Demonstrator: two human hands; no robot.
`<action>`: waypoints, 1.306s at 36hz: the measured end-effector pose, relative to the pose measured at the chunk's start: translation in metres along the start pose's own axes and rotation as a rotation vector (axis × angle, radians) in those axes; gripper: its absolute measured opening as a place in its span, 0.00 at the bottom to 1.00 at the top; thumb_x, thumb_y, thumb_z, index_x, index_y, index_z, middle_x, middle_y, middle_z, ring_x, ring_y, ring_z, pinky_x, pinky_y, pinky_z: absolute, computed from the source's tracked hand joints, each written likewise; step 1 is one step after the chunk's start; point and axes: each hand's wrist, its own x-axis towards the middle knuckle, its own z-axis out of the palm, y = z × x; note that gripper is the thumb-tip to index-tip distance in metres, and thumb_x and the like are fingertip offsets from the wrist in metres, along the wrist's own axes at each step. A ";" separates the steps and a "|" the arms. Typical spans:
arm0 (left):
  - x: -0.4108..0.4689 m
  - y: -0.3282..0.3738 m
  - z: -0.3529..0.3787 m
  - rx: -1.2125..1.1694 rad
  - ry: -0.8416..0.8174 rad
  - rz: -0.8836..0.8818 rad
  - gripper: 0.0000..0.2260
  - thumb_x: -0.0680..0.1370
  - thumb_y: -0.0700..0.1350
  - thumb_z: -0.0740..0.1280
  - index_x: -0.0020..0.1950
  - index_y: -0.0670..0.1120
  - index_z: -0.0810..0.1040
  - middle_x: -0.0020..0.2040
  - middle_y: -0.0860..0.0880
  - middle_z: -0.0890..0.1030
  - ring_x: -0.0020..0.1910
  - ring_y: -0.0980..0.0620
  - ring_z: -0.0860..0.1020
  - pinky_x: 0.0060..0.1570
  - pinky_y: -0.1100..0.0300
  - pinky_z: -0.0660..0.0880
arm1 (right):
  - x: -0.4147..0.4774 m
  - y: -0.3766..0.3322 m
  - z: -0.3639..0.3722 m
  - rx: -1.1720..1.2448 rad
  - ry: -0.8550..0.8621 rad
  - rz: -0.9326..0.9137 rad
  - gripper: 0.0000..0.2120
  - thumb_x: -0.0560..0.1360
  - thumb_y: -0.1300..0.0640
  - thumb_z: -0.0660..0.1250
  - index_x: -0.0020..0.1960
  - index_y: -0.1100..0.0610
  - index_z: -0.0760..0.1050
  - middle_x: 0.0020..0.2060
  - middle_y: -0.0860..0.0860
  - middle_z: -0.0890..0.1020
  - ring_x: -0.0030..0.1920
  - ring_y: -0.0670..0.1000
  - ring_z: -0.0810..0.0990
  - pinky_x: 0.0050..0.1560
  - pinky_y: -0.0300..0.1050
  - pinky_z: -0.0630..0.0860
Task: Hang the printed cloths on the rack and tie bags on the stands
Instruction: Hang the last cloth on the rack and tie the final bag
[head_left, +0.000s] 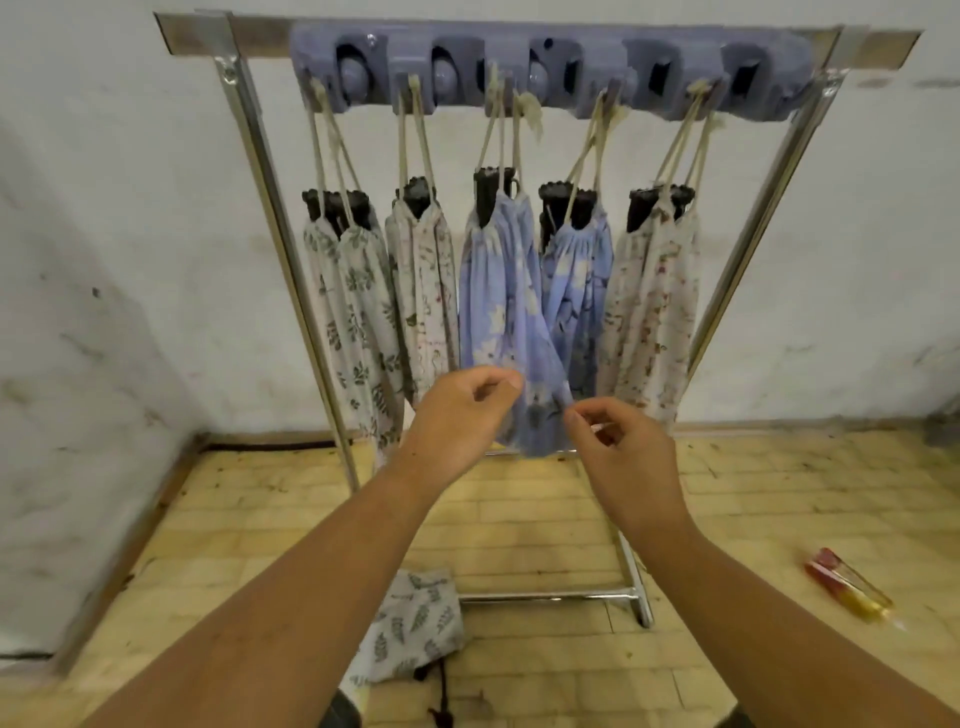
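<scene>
A metal rack (270, 171) stands against the white wall with a lilac hook bar (592, 67) across its top. Several printed drawstring bags hang from the hooks by cream cords: leaf-print ones (358, 312) at the left, blue floral ones (498, 312) in the middle, pink floral ones (649, 301) at the right. My left hand (457, 410) and my right hand (623, 447) are raised at the lower edge of the middle blue bag, fingers loosely curled. Whether either pinches the cloth is unclear. Another leaf-print bag (415, 629) lies on the floor below.
The rack's lower crossbar (550, 595) runs just above the tiled floor. A red and yellow transparent object (847, 592) lies on the floor at the right. A dark cord (441, 691) trails from the fallen bag. The wall meets the floor at the left.
</scene>
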 end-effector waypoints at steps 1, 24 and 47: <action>-0.002 -0.008 0.001 0.000 -0.005 -0.014 0.09 0.83 0.51 0.66 0.56 0.52 0.85 0.52 0.57 0.86 0.51 0.59 0.83 0.58 0.52 0.81 | -0.004 0.006 0.004 -0.023 -0.001 0.011 0.04 0.78 0.55 0.72 0.45 0.48 0.83 0.38 0.43 0.85 0.37 0.45 0.81 0.39 0.34 0.75; -0.026 -0.171 0.039 -0.090 -0.173 -0.383 0.08 0.82 0.52 0.67 0.55 0.53 0.86 0.51 0.54 0.87 0.51 0.58 0.84 0.61 0.51 0.81 | -0.079 0.112 0.052 -0.147 -0.172 0.325 0.04 0.79 0.54 0.71 0.46 0.47 0.83 0.45 0.39 0.84 0.41 0.41 0.79 0.41 0.33 0.76; -0.019 -0.360 0.097 0.250 -0.278 -0.622 0.11 0.84 0.50 0.64 0.62 0.49 0.83 0.50 0.54 0.83 0.45 0.57 0.78 0.42 0.66 0.71 | -0.094 0.224 0.120 -0.256 -0.445 0.502 0.05 0.80 0.53 0.70 0.49 0.43 0.78 0.43 0.40 0.82 0.43 0.39 0.80 0.39 0.30 0.76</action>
